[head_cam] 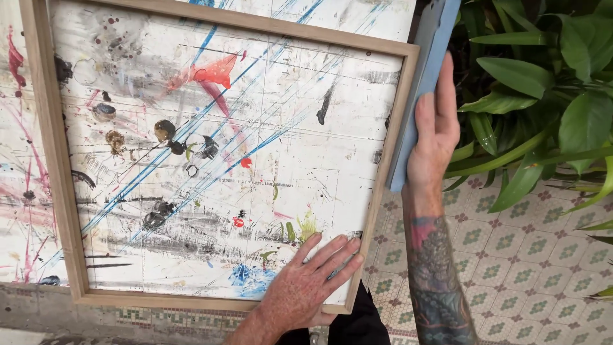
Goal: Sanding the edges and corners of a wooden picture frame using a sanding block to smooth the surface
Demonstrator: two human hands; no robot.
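Below my head, a wooden frame [217, 160] lies flat on a white worktop [19, 211] that is smeared and streaked with paint in blue, red, black and pink. My left hand [306, 284] rests open at the frame's lower right corner, palm down, with its fingers [332, 252] spread across the painted surface inside the frame and reaching up to the inner edge of the right rail. My right hand [434, 131] is just beyond that right rail, wrapped around a pale blue-grey sanding block [424, 76], thumb on the near face and fingers behind; the block stands on edge and runs along the outer side of the rail, touching it or nearly so. My right forearm is tattooed. Under the worktop's right edge shows a tiled floor [511, 255] with small green and red flower patterns, and beside it, to the upper right, a leafy green plant [549, 83] with broad, glossy leaves.
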